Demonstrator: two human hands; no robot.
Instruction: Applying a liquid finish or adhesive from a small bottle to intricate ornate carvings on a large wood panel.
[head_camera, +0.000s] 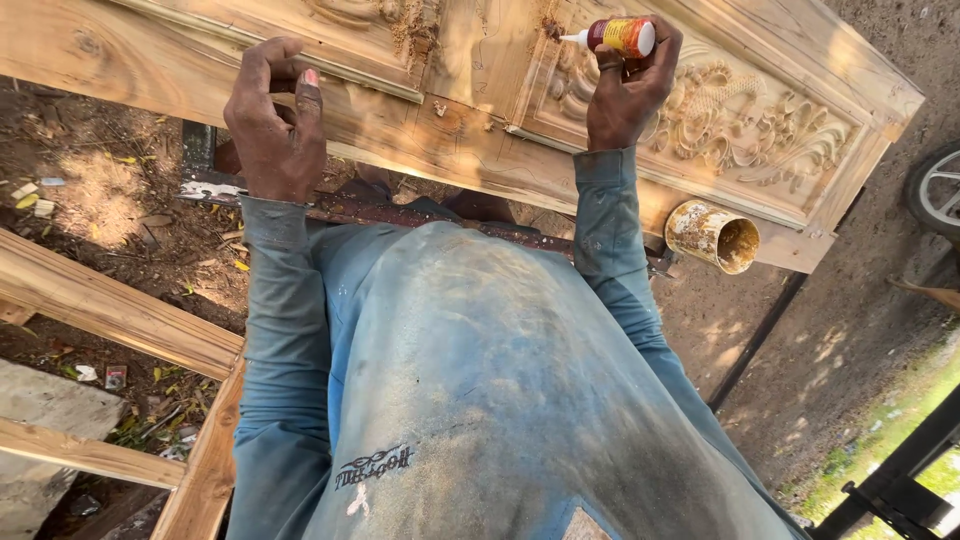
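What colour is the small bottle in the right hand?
Red and yellow with a white nozzle; the bottle shows in the head view.

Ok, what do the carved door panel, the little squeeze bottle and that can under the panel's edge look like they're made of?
The carved door panel looks like bare, unfinished wood: pale grain, raw carved scrollwork, sawdust in the grooves. The squeeze bottle in the right hand seems to be plastic, with a white nozzle and a glossy red and yellow label. The can is probably metal, crusted with dried yellowish residue.

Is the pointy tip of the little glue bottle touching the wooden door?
Cannot tell. In the head view the glue bottle tip sits right at the carved door, but no contact or gap shows plainly.
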